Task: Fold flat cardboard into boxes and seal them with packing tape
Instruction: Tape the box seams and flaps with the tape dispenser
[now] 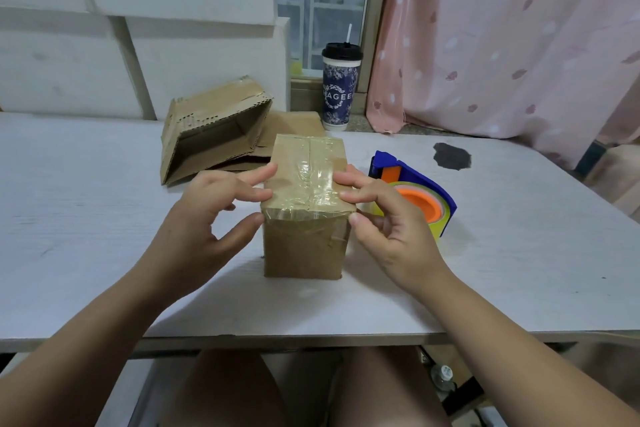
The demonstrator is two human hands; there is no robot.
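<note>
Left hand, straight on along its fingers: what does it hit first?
The taped box. The left hand points right and slightly away, and its fingers touch the box's top left edge, so nothing lies between. The tape dispenser sits beyond, on the box's right.

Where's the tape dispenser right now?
Head view: tape dispenser sits on the table, right of the taped box, just behind the right hand.
</note>
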